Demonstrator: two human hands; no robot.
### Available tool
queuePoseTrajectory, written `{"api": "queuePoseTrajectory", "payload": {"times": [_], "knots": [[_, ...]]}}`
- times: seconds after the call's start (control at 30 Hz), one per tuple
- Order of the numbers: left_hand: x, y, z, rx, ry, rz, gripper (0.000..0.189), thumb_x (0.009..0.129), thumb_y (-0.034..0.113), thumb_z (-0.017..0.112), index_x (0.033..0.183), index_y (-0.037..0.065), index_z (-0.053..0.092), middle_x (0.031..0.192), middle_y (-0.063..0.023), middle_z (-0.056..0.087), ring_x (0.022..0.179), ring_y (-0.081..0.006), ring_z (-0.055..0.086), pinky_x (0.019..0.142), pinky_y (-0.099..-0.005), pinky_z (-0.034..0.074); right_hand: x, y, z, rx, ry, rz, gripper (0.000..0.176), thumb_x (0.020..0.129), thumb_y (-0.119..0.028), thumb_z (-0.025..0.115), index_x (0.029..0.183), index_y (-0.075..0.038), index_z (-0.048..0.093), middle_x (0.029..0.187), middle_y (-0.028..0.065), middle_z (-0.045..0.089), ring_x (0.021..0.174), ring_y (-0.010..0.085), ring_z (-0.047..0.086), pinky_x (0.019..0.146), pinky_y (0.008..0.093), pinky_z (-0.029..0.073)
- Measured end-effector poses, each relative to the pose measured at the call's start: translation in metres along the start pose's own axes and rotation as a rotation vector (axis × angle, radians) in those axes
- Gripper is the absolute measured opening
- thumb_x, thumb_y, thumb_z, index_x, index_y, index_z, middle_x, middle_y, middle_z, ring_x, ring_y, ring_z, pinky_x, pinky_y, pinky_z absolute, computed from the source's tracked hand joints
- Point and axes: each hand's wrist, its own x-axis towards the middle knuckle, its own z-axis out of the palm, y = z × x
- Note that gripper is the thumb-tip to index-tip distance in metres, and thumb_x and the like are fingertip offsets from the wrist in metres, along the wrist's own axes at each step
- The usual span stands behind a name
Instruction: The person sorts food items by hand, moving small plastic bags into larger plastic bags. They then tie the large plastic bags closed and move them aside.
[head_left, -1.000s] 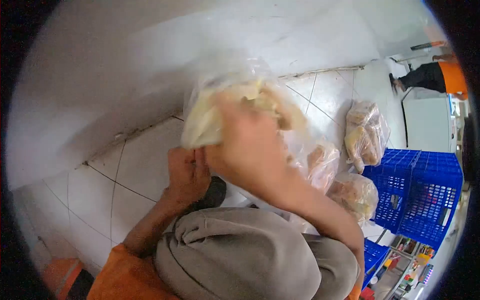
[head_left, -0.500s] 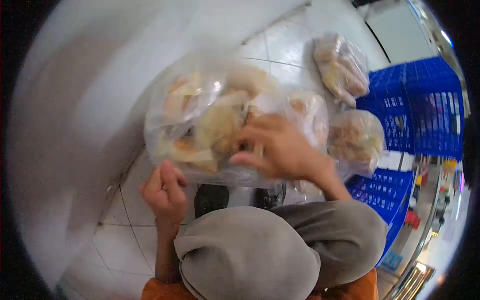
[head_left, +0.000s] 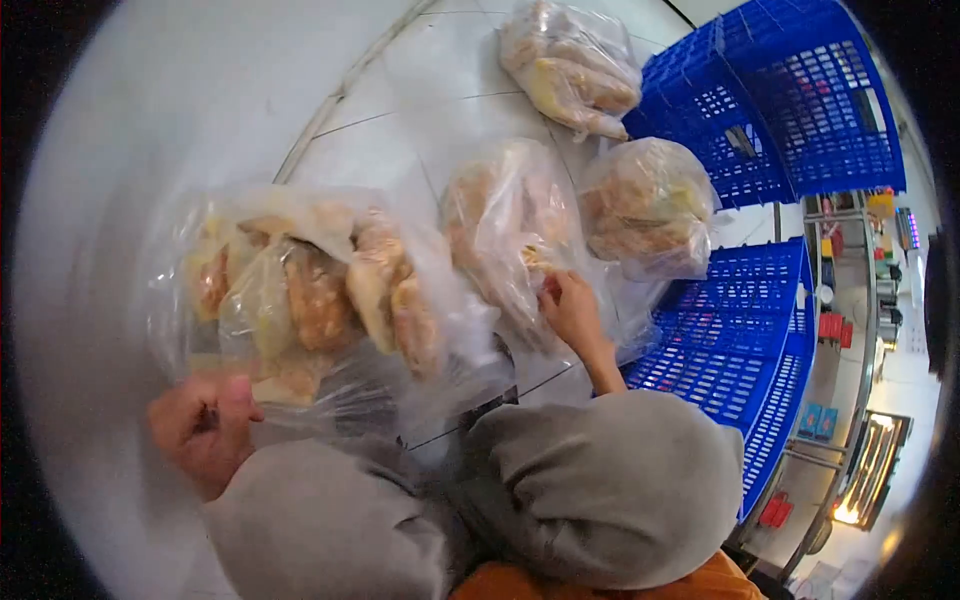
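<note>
A large clear plastic bag (head_left: 450, 330) lies wide across the floor at the left, with raw chicken pieces (head_left: 320, 290) in it. At its near left edge my left hand (head_left: 205, 430) is closed on the plastic, thumb up. My right hand (head_left: 580, 320) reaches to a second bag of chicken (head_left: 510, 220) in the middle. Its fingers are bent together on that bag's near side, and their tips partly hide what they pinch, which looks like the plastic.
Two more bags of chicken sit beyond, one at the back (head_left: 575, 70) and one to the right (head_left: 650, 205). Blue perforated crates (head_left: 720, 340) stand at the right, with a metal shelf (head_left: 845, 400) behind. My bent knees (head_left: 600, 480) are close below the bags.
My view has turned right. The right hand has gone from over the large bag to the middle bag. The left hand stays at the large bag's edge.
</note>
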Motion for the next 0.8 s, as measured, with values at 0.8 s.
{"api": "queuePoseTrajectory", "payload": {"times": [0.8], "knots": [[0.070, 0.051, 0.263, -0.276, -1.385, 0.221, 0.025, 0.089, 0.025, 0.070, 0.087, 0.002, 0.062, 0.084, -0.0152, 0.064, 0.077, -0.0350, 0.063, 0.069, -0.0407, 0.050, -0.021, 0.003, -0.071, -0.043, -0.541, 0.177, 0.037, 0.077, -0.029, 0.077, 0.084, 0.006, 0.069, 0.089, 0.0308, 0.067, 0.093, 0.0453, 0.067, 0.078, 0.0504, 0.053]]}}
